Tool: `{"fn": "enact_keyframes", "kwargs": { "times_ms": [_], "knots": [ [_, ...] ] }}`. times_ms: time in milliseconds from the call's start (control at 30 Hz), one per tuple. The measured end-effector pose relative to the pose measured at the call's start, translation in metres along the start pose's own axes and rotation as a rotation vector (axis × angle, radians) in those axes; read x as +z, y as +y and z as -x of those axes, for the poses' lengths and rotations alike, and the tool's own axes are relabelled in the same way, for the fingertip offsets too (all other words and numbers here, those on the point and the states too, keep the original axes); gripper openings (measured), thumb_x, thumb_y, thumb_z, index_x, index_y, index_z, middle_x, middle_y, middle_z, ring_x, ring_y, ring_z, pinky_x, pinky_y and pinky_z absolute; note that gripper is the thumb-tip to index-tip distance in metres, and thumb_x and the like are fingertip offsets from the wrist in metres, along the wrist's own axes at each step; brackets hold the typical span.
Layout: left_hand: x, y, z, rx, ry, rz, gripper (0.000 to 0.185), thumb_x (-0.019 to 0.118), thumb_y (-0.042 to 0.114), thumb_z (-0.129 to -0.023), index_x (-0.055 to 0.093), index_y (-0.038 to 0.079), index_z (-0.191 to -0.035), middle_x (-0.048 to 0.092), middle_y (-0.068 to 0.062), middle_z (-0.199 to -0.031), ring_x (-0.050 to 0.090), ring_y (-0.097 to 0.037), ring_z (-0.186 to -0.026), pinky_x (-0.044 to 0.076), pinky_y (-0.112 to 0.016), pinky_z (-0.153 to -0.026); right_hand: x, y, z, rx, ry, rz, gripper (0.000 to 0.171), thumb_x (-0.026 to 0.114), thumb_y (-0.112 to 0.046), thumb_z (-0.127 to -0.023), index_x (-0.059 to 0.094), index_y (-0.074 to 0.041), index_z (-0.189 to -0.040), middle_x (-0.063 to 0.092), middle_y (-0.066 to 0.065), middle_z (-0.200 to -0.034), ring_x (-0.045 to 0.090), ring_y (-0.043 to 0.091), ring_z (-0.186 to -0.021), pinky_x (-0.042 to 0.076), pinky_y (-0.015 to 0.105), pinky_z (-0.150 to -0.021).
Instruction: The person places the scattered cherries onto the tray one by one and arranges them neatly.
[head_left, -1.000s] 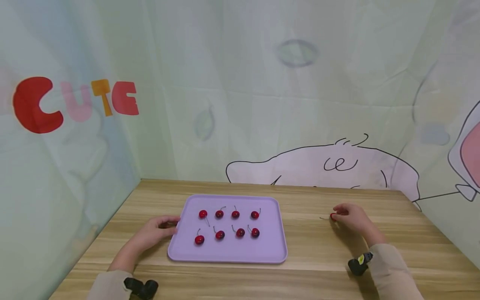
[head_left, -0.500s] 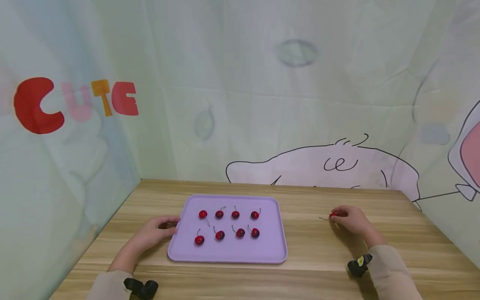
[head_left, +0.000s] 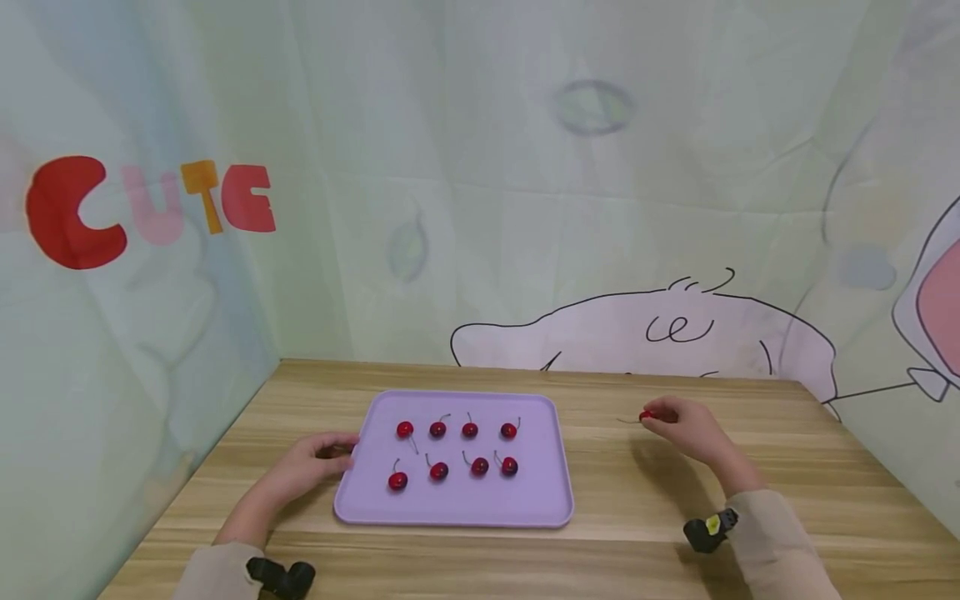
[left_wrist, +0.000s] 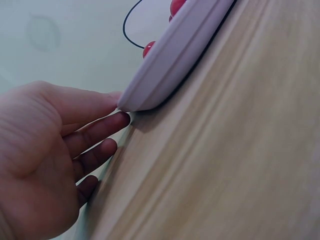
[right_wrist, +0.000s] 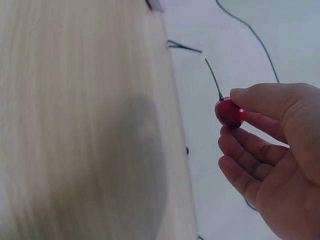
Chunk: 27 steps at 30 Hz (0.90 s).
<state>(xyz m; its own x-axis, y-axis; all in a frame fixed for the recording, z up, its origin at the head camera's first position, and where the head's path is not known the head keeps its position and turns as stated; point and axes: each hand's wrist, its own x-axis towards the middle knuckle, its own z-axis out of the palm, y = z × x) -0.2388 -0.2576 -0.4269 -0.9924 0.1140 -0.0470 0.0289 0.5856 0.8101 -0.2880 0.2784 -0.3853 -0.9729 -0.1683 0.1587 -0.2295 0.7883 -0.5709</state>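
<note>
Fingers of the right hand (head_left: 686,429) pinch a small red stemmed cherry (right_wrist: 229,112), apparently mid-carry toward the lilac plastic tray (head_left: 457,508); left hand (head_left: 307,467), relaxed, steadies its edge.

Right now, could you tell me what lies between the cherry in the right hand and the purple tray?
Only bare wooden tabletop, seen in the head view. The right hand pinches the cherry to the right of the purple tray.
</note>
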Motion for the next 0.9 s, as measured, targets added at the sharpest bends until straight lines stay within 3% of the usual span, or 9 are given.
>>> {"fn": "enact_keyframes", "kwargs": {
  "times_ms": [600,900],
  "knots": [
    [0.000,0.000,0.000,0.012,-0.005,-0.005,0.044,0.063,0.016,-0.092,0.055,-0.004,-0.130,0.055,-0.024,-0.130,0.051,-0.039,-0.118,0.039,-0.056,-0.101,0.023,-0.052,-0.006,-0.094,-0.016,-0.096,0.023,0.068,-0.019,-0.090,0.068,-0.004,-0.107,0.070,0.006,-0.099,0.066,0.021,-0.092,0.055,0.039,-0.082],
    [0.000,0.000,-0.001,0.006,-0.006,-0.009,0.044,0.063,0.017,-0.092,0.056,-0.003,-0.130,0.056,-0.023,-0.130,0.051,-0.038,-0.117,0.040,-0.056,-0.100,0.041,-0.076,-0.008,-0.136,-0.041,-0.134,0.019,0.069,-0.017,-0.089,0.070,-0.004,-0.102,0.070,0.003,-0.093,0.063,0.015,-0.084,0.054,0.030,-0.075]
  ]
}}
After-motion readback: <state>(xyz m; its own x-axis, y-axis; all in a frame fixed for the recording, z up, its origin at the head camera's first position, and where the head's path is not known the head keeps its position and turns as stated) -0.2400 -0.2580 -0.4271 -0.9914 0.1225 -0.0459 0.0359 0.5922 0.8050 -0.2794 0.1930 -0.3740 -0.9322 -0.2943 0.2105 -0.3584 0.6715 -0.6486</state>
